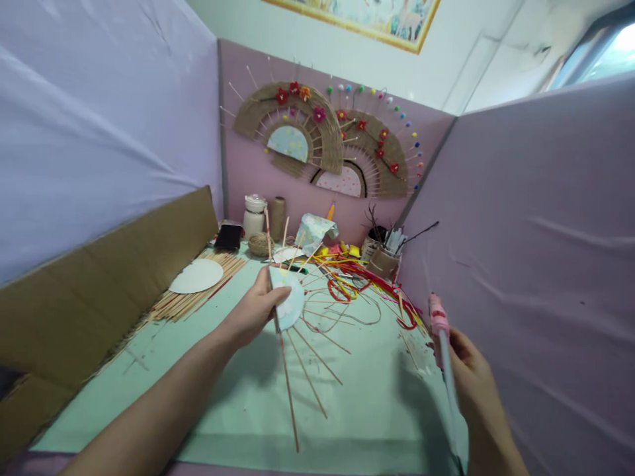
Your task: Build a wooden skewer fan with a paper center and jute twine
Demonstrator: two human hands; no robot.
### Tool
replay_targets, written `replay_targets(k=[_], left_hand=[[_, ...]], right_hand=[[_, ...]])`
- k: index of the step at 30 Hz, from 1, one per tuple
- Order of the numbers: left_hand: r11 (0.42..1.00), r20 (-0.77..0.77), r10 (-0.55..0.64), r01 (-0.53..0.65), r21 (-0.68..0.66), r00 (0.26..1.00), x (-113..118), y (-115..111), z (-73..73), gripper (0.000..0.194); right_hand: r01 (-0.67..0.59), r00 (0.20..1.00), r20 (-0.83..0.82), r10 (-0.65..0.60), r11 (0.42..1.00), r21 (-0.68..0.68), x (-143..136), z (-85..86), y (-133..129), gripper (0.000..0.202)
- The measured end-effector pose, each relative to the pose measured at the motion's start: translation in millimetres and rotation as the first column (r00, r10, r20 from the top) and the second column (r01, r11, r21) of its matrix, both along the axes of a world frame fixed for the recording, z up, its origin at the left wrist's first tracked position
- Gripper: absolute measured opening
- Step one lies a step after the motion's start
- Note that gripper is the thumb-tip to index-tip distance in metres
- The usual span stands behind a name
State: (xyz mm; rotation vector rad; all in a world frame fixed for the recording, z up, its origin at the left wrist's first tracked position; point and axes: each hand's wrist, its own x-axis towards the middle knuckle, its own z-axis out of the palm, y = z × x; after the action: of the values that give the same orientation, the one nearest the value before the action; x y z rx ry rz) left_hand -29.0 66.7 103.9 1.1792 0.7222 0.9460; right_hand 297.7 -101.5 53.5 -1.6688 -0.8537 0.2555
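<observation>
My left hand (260,301) grips a half-circle card (291,299) with pale blue patterned covering, the thumb lying on its face. Thin wooden sticks (310,375) fan out from the card's curved edge, held above the table. Over at the right, my right hand (469,367) is wrapped round a pink glue gun (438,320), its nozzle pointing up and a long translucent glue stick running down from it. The gun is well apart from the card. Part of the right hand's fingers is hidden behind the gun.
Loose sticks (171,307) and a white oval card (197,276) lie by a cardboard strip (114,264) at left. Red and yellow pipe cleaners (364,281), twine (260,244), a white jar (254,213) and a cup (383,261) line the back. Decorated fans (327,132) hang on the panel.
</observation>
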Motion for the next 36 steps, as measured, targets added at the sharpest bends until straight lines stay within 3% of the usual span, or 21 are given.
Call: replay_targets(k=[2, 5, 10, 15, 18, 21, 29, 33, 36], left_hand=[[0.989, 0.013, 0.034, -0.036, 0.145, 0.999, 9.1, 1.9, 14.4, 0.047], [0.917, 0.016, 0.129, -0.126, 0.378, 0.991, 18.3, 2.1, 23.3, 0.044], [0.806, -0.025, 0.316, -0.255, 0.535, 0.948, 18.0, -2.1, 9.7, 0.042], [0.77, -0.053, 0.379, -0.283, 0.572, 0.924, 12.7, -6.1, -7.9, 0.036], [0.761, -0.033, 0.367, -0.28, 0.585, 0.929, 11.6, -8.2, -12.0, 0.034], [0.755, -0.026, 0.345, -0.261, 0.602, 0.938, 11.0, -8.2, -7.1, 0.033], [0.666, -0.069, 0.173, -0.065, 0.744, 0.983, 14.2, 23.8, 39.8, 0.03], [0.675, -0.104, 0.051, 0.042, 0.736, 0.993, 16.9, 37.6, 50.2, 0.029], [0.635, -0.19, 0.01, 0.141, 0.76, 0.982, 16.3, 39.7, 59.6, 0.024]], right_hand=[[-0.036, 0.992, -0.119, 0.053, 0.99, 0.133, -29.3, 13.8, 8.6, 0.051], [-0.001, 0.969, -0.239, 0.063, 0.968, 0.251, -71.0, 29.0, 20.9, 0.053], [-0.112, 0.951, -0.244, 0.192, 0.945, 0.309, -120.9, 44.4, 24.2, 0.048], [-0.366, 0.903, -0.134, 0.408, 0.894, 0.257, -154.0, 48.2, 20.6, 0.047], [-0.485, 0.846, -0.131, 0.517, 0.848, 0.214, -170.1, 48.7, 24.4, 0.051], [-0.519, 0.829, -0.121, 0.546, 0.832, 0.197, -179.6, 51.7, 28.7, 0.051], [-0.42, 0.88, -0.069, 0.469, 0.839, 0.346, -176.6, 67.7, 31.4, 0.049], [-0.363, 0.902, -0.087, 0.423, 0.851, 0.379, -179.2, 72.4, 32.1, 0.047], [-0.371, 0.894, -0.085, 0.439, 0.834, 0.409, -183.1, 74.0, 35.8, 0.047]])
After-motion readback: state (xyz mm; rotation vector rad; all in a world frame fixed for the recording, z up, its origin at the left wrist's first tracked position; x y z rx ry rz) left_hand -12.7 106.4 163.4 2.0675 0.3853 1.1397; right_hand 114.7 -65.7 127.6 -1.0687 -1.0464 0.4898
